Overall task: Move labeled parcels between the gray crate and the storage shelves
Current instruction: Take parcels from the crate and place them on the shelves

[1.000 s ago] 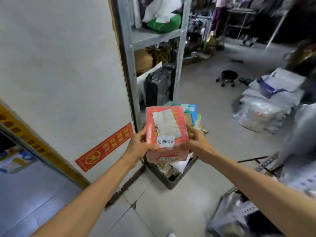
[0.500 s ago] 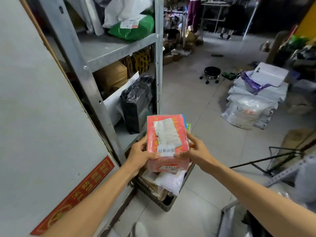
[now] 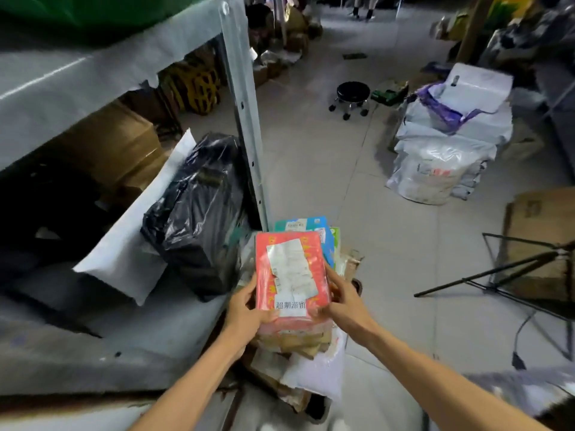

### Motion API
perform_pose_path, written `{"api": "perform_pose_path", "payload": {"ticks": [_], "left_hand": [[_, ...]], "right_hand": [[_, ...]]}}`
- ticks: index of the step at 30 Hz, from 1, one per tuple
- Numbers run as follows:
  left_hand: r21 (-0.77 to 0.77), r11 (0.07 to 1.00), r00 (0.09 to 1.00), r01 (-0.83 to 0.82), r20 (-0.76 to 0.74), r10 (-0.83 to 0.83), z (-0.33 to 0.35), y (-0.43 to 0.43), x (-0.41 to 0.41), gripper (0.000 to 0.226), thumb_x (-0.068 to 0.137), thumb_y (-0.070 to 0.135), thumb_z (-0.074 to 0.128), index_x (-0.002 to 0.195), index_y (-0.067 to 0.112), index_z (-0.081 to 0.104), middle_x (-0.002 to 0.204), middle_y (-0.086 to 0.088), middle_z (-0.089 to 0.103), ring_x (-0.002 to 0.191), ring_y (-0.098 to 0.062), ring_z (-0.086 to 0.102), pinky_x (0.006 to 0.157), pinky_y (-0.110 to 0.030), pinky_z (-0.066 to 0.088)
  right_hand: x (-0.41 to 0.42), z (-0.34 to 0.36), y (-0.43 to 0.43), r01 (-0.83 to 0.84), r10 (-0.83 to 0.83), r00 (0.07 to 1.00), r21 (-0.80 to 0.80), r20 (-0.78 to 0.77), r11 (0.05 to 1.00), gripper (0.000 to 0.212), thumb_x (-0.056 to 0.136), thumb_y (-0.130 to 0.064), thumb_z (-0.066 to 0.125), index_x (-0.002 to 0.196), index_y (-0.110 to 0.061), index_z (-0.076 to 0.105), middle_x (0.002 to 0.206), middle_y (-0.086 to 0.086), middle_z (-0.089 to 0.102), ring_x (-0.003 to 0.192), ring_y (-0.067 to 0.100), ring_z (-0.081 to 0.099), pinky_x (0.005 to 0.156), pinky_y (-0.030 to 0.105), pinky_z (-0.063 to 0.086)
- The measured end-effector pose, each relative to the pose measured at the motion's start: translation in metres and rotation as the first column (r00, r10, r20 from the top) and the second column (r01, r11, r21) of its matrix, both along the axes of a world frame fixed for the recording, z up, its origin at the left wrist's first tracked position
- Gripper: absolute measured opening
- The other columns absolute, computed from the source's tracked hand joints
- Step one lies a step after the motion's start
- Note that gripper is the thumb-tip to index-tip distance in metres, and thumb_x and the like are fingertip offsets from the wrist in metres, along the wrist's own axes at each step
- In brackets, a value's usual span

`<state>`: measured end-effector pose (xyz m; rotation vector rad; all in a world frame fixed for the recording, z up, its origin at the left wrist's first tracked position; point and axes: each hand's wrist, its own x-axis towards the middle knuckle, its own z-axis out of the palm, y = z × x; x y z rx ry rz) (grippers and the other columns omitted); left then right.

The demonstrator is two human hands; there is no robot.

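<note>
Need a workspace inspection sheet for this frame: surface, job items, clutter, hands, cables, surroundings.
Surface: grey lower shelf board; it carries a black bagged parcel, a white mailer and a brown carton.
Job's things: red parcel with white labels, held over a heap of parcels beside the shelf post; cannot tell if they touch.
Clutter: wheeled stool, stack of white mailer bags and flattened cardboard on the floor.
Grippers: left hand and right hand each grip a side of the red parcel.
Cables: black cable on the floor at right, near tripod legs.
Surroundings: grey tiled floor; blurred boxes further back.
</note>
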<state>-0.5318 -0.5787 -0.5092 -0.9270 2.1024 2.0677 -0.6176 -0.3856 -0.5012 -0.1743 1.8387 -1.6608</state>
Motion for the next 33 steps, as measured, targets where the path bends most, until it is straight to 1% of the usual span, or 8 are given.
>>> {"api": "perform_pose_path", "payload": {"ticks": [6,11,17,21,23,27,29,33], "left_hand": [[0.013,1.0,0.997,-0.022,0.071,0.021,-0.06,-0.012,-0.026,0.094,0.065,-0.016,0.077,0.142,0.028,0.047,0.116,0.011,0.069,0.108,-0.011,0.064,0.089,-0.035,0.055],[0.017,1.0,0.99,0.003,0.143,-0.006,-0.083,-0.011,-0.022,0.094,0.068,-0.009,0.079,0.144,0.032,0.041,0.107,0.018,0.071,0.102,-0.003,0.066,0.085,-0.025,0.054],[0.004,0.998,0.979,0.06,0.192,-0.06,-0.078,-0.014,-0.026,0.097,0.067,-0.009,0.08,0.145,0.027,0.037,0.089,0.037,0.067,0.086,0.015,0.063,0.07,-0.008,0.048],[-0.041,0.994,0.967,0.104,0.238,-0.092,-0.073,-0.014,-0.024,0.098,0.066,-0.001,0.084,0.144,0.035,0.037,0.096,0.033,0.068,0.095,0.01,0.064,0.075,-0.011,0.05],[-0.095,0.986,0.956,0.136,0.274,-0.106,-0.068,-0.014,-0.022,0.099,0.065,0.01,0.088,0.141,0.045,0.035,0.104,0.028,0.067,0.108,-0.003,0.063,0.088,-0.024,0.053],[-0.29,0.897,0.897,0.333,0.39,-0.207,-0.053,-0.013,-0.024,0.095,0.059,0.053,0.077,0.141,0.053,0.029,0.125,0.014,0.062,0.12,-0.016,0.056,0.102,-0.046,0.046],[-0.366,0.83,0.853,0.421,0.471,-0.225,-0.037,-0.01,-0.03,0.089,0.058,0.062,0.069,0.137,0.049,0.031,0.129,0.007,0.061,0.121,-0.021,0.056,0.101,-0.048,0.046],[-0.514,0.652,0.795,0.558,0.555,-0.243,0.016,0.007,-0.033,0.061,0.079,0.048,0.069,0.134,0.029,0.05,0.132,-0.002,0.058,0.123,-0.026,0.053,0.099,-0.034,0.044]], "right_hand": [[-0.037,-0.062,-0.014,-0.045,0.04,0.998,0.098,0.046,0.994,0.098,0.069,0.018,0.062,0.144,-0.042,0.037,0.123,-0.013,0.064,0.117,0.016,0.058,0.089,0.042,0.057],[-0.037,-0.094,-0.011,-0.034,0.013,0.993,0.176,0.118,0.984,0.106,0.071,0.012,0.068,0.148,-0.047,0.026,0.137,-0.007,0.051,0.126,0.016,0.051,0.095,0.046,0.053],[-0.04,-0.083,-0.013,-0.063,0.036,0.99,0.2,0.134,0.978,0.098,0.077,0.004,0.072,0.148,-0.044,0.027,0.132,-0.004,0.054,0.126,0.017,0.051,0.095,0.048,0.052],[-0.041,-0.076,-0.012,-0.1,0.067,0.987,0.233,0.144,0.967,0.1,0.078,0.005,0.072,0.149,-0.044,0.023,0.132,-0.003,0.054,0.127,0.02,0.05,0.094,0.051,0.052],[-0.04,-0.067,-0.012,-0.15,0.116,0.983,0.259,0.142,0.954,0.099,0.081,0.008,0.068,0.149,-0.043,0.017,0.131,-0.003,0.054,0.127,0.02,0.05,0.095,0.05,0.052],[-0.042,-0.049,-0.016,-0.34,0.345,0.936,0.436,0.072,0.833,0.102,0.087,-0.004,0.065,0.152,-0.033,-0.008,0.139,0.0,0.049,0.127,0.021,0.05,0.1,0.043,0.05],[-0.043,-0.041,-0.016,-0.352,0.406,0.913,0.55,0.024,0.758,0.093,0.089,-0.017,0.064,0.152,-0.028,-0.004,0.135,0.003,0.053,0.119,0.024,0.057,0.095,0.041,0.053],[-0.046,-0.011,-0.008,-0.401,0.575,0.818,0.711,-0.005,0.577,0.074,0.091,-0.032,0.061,0.15,-0.022,0.018,0.132,0.005,0.057,0.114,0.025,0.059,0.095,0.041,0.052]]}}
